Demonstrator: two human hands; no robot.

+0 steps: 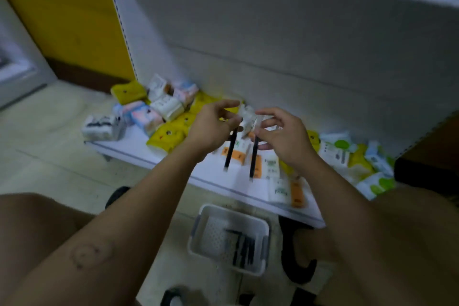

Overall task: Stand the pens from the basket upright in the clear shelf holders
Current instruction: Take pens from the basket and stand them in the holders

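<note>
Left hand (213,128): grip clamped on slim black pen (229,153), hanging down over low white shelf (134,143).
Right hand (285,138): grip clamped on second black pen (253,160), alongside.
White plastic basket (265,253): on floor below shelf; loose black pens (244,248) inside.

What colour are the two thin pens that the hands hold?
Black: the left thin pen and the right thin pen alike, clear in the head view.
</note>
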